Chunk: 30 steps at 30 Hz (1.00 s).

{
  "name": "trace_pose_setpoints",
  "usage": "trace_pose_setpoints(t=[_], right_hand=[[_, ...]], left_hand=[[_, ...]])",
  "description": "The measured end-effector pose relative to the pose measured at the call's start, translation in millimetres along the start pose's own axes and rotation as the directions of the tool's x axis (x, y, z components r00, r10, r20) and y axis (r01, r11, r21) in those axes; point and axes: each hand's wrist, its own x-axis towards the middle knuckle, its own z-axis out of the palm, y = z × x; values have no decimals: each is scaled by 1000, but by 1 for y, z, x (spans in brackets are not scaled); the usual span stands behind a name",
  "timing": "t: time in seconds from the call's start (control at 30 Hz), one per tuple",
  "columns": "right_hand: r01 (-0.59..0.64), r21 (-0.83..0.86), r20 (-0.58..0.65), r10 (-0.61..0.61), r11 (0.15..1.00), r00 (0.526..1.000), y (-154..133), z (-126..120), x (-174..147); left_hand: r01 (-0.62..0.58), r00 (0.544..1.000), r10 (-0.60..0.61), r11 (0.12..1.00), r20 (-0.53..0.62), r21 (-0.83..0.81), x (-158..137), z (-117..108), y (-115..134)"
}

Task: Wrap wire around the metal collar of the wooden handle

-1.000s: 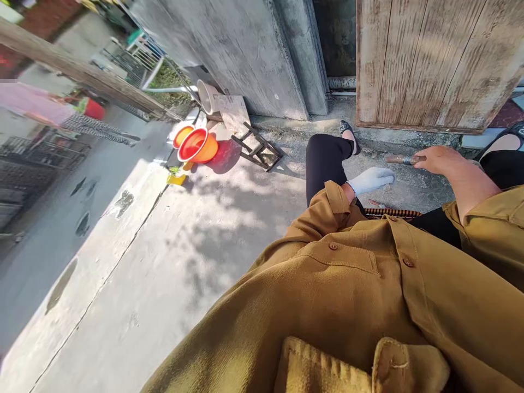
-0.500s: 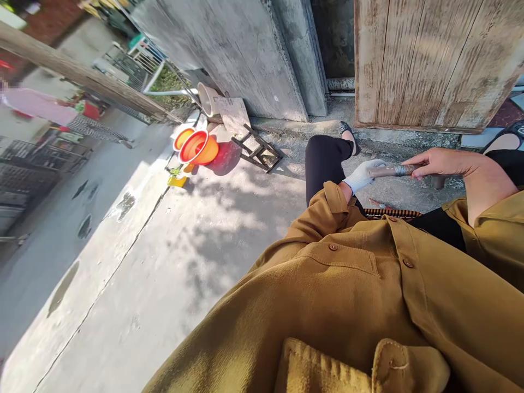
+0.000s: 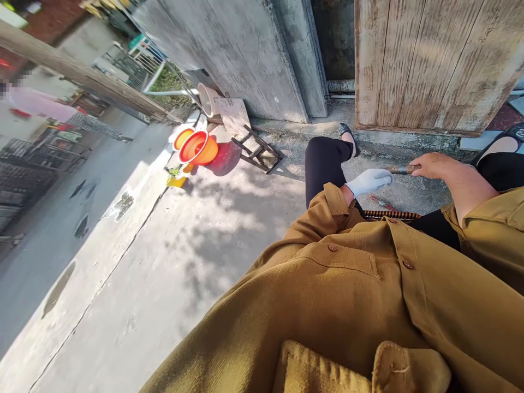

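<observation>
My left hand (image 3: 370, 181), in a white knitted glove, has its fingers closed around the near end of a brown wooden stick (image 3: 393, 170). Silvery wire is wound around the stick near its middle. My bare right hand (image 3: 437, 165) grips the other end, and its fingers hide that part. Below the hands, a small red and grey object (image 3: 383, 203) lies on the concrete, too small to name.
A black-and-orange striped woven edge (image 3: 391, 214) shows at my lap. Orange basins (image 3: 199, 147), a dark wooden stool frame (image 3: 257, 150) and a pale bucket (image 3: 208, 100) stand leftward. Wooden boards (image 3: 413, 65) rise ahead. A person in pink (image 3: 41, 103) is far left.
My right hand has shifted slightly up and left. The gloved fingers now cover the stick's end, which lay visible across the palm before. The distant person has moved slightly.
</observation>
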Motion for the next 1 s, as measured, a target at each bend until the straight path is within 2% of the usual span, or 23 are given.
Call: trace_pose_setpoints(t=[0.07,0.17,0.27,0.37,0.43,0.5,0.53,0.6,0.63,0.67,0.7,0.73,0.8,0.83,0.9,1.0], right_hand=[[45,-24,164,-41,999,986,-1,3,-3],[109,-8,368,-99,994,925,-3,7,-10],[159,29,460,-155,987,874,-4,5,-16],[235,141,482,-274,962,832,-3,-5,-24],[259,266,380,-348,929,857,-2,-13,-30],[241,435,152,-335,867,930,-2,-20,-35],[238,536,19,-294,810,956,-2,-21,-36],[268,706,-201,-178,656,963,-4,-22,-35],[288,755,-269,-123,589,955,-5,-21,-33],[299,775,-313,-73,557,947,-5,-19,-29],[285,761,-329,-32,583,944,-5,-17,-25],[243,694,-330,0,678,944,-4,-15,-21],[90,402,-300,38,911,953,-2,-9,-12],[20,227,-276,44,974,960,0,-6,-8],[-33,-8,-213,30,999,977,2,0,-1],[27,-69,-95,-34,997,995,6,9,8]], left_hand=[[7,1000,-7,1000,9,-7,-2,-1,1],[55,998,-55,996,-1,-65,-2,0,1],[105,994,-108,983,-14,-149,0,1,-1],[155,981,-181,950,-70,-271,3,0,-4],[188,964,-241,913,-108,-362,5,-1,-6],[191,961,-256,886,-104,-422,6,1,-7],[180,966,-242,881,-90,-437,6,2,-8],[147,981,-189,885,-51,-442,5,4,-8],[135,986,-164,889,-30,-438,5,6,-7],[126,989,-145,895,-11,-428,4,8,-7],[122,992,-129,903,9,-413,4,9,-6],[115,993,-112,911,32,-395,3,11,-5],[96,994,-74,928,74,-360,3,12,-1],[86,995,-60,934,85,-347,2,13,0],[77,994,-48,939,94,-335,1,12,4],[96,994,-75,933,73,-346,-2,7,9]])
